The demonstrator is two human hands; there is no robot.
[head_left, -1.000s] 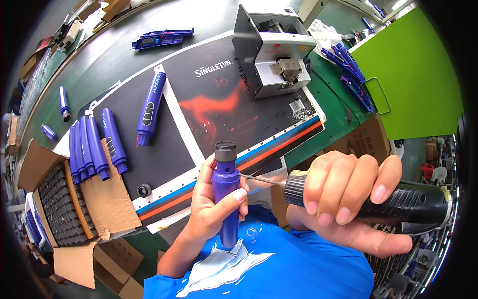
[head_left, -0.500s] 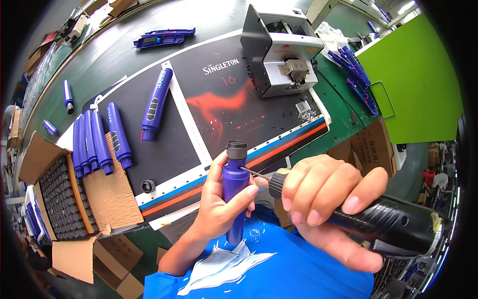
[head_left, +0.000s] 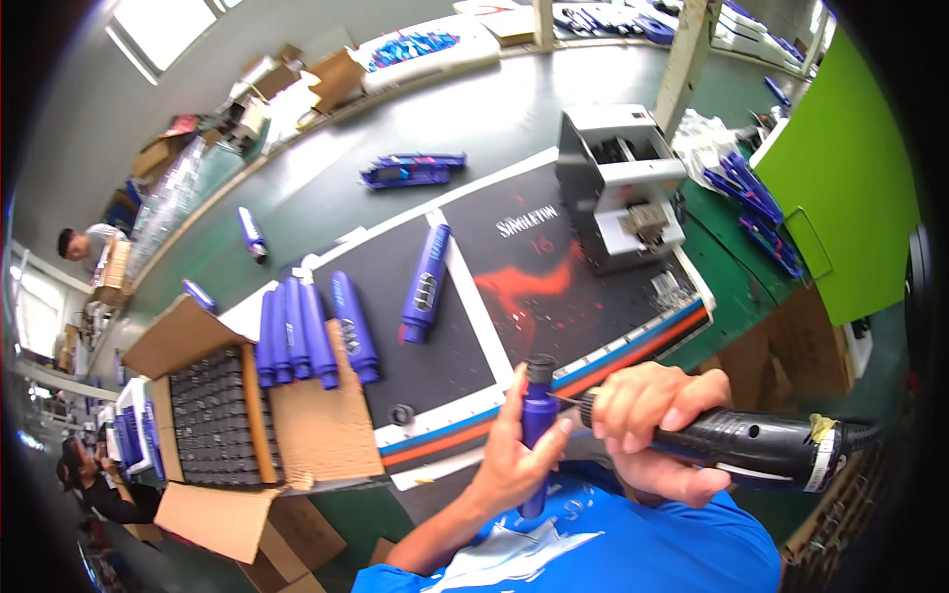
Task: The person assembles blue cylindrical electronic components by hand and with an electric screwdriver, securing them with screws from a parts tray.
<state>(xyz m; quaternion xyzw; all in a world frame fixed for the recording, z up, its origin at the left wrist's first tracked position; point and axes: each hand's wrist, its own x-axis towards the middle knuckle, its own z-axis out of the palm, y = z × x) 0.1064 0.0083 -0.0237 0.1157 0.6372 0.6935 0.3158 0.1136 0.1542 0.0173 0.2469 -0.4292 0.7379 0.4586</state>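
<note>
Holding a purple tube (head_left: 537,420) nearly upright in the left hand (head_left: 514,469), in front of a blue shirt (head_left: 643,544) and by the near edge of the bench (head_left: 336,212), with a black collar (head_left: 540,368) at its upper end. Pinching that tube between the thumb and the other fingers of the left hand. Gripping a black power driver (head_left: 732,445) in the right hand (head_left: 662,430), wrapping the fingers over its front part and setting the thumb underneath. Pointing the thin bit (head_left: 568,399) leftward at the tube, just below the collar, but not being able to tell, through the blur, whether touching or just short of it. Facing a black mat (head_left: 455,366) with a grey-and-white machine (head_left: 643,173) toward its far right, a lone tube (head_left: 428,282) beside a white strip, and a small black ring (head_left: 401,413) near the front edge. Having, to the left, a row of five tubes (head_left: 297,331) reaching onto a flap of an open cardboard box (head_left: 321,425) full of black parts (head_left: 208,420). Looking, farther back, toward opened purple housings (head_left: 413,170), and at the right toward more purple pieces (head_left: 756,217) beside a bright green panel (head_left: 840,188).
</note>
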